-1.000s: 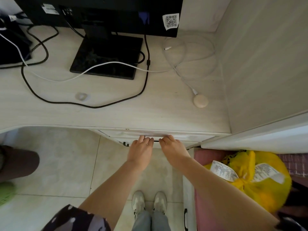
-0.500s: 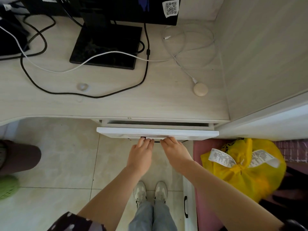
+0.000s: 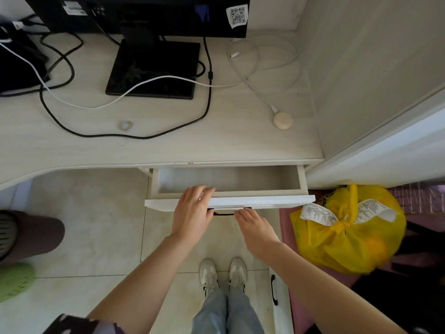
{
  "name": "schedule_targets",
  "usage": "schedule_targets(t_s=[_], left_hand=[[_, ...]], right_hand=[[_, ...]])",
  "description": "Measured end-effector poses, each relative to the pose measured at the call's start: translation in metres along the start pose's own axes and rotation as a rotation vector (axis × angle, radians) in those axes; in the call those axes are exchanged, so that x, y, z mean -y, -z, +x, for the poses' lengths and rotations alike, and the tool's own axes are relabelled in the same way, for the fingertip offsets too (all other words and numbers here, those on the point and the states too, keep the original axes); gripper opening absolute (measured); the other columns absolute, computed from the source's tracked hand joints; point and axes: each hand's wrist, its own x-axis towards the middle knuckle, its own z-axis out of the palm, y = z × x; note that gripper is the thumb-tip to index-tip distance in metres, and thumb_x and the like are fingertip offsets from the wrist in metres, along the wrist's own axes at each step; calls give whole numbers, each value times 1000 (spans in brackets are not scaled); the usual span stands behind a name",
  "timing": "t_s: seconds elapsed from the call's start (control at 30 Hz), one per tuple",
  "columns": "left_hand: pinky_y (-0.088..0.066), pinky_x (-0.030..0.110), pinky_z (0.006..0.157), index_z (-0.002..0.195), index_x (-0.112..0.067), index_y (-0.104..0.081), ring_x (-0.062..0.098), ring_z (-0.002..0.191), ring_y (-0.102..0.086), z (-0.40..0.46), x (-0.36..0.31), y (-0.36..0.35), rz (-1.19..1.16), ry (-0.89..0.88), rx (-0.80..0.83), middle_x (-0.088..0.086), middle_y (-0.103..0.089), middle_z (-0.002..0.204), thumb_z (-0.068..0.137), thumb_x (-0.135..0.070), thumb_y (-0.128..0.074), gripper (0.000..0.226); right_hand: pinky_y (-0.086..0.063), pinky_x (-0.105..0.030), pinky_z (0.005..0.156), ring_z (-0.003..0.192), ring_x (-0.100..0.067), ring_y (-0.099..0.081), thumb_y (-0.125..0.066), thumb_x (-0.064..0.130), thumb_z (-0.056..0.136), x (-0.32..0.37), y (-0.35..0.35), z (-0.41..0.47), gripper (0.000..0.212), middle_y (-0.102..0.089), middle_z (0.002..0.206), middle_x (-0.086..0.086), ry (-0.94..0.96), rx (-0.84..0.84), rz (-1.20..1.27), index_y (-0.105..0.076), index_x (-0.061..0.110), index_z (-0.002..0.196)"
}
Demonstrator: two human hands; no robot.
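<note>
fingers (image 3: 205,190) of the left hand (image 3: 192,213), together and nearly straight, lie over the top edge of the drawer (image 3: 265,202) front. fingertips (image 3: 242,211) of the right hand (image 3: 257,227) meet its black handle (image 3: 224,214); whether they curl round it i cannot tell. the drawer stands open under the desk (image 3: 216,145).

QR-code sticker (image 3: 237,15) on the monitor (image 3: 144,13) — receipts (image 3: 317,214) on the yellow bag (image 3: 349,244) too blurred

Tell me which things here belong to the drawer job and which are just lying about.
In hand: drawer, black handle, left hand reaching over the drawer, right hand at the handle.
Lying about: monitor stand, black cable, white cable, beige puck, yellow bag.
</note>
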Motion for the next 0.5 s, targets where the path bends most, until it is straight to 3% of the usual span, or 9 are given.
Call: schedule_targets(t_s=[0.1, 0.2, 0.27, 0.37, 0.43, 0.5], left_hand=[[-48, 43, 98, 120, -12, -63, 25, 110, -63, -5, 10, -7, 84, -11, 79, 5, -65, 118, 61, -19, -87, 65], [-51, 39, 93, 116, -12, -65, 24, 99, -66, -8, 13, -10, 117, -45, 57, 3, -70, 107, 61, -15, -85, 59], [-52, 37, 91, 113, -13, -66, 24, 91, -66, -9, 12, -10, 98, -51, 37, 1, -70, 99, 63, -13, -83, 53], [-53, 36, 88, 109, -13, -67, 24, 85, -66, -10, 12, -10, 68, -48, 36, 0, -69, 94, 62, -11, -84, 49], [-53, 35, 86, 106, -14, -68, 24, 83, -66, -10, 12, -8, 58, -50, 57, -1, -70, 92, 60, -12, -85, 49], [-54, 34, 83, 102, -14, -69, 24, 81, -67, -10, 11, -6, 54, -54, 82, -1, -70, 89, 57, -13, -87, 49]], right_hand=[[-28, -34, 115, 148, -17, -6, -48, 4, 91, 1, -8, -7, 72, -13, 159, 1, -22, 18, 56, -12, 13, 152], [-19, -33, 118, 148, -16, -8, -51, 14, 93, 4, -7, -9, 67, -15, 160, 1, -79, 39, 248, -18, 15, 152], [-30, -33, 113, 141, -22, -33, -55, 22, 93, 8, 6, -10, 55, -35, 152, -6, -269, -13, 593, -36, 13, 145], [-48, -39, 95, 117, -32, -56, -61, 25, 91, 7, 30, -10, 36, -56, 130, -16, -670, -95, 1433, -56, 9, 123], [-53, -43, 88, 101, -36, -61, -66, 24, 89, 0, 43, -10, 34, -57, 120, -18, -880, -107, 1912, -51, 9, 115], [-55, -45, 82, 84, -37, -63, -65, 22, 90, -8, 50, -8, 37, -56, 113, -21, -976, -157, 2093, -45, 9, 118]])
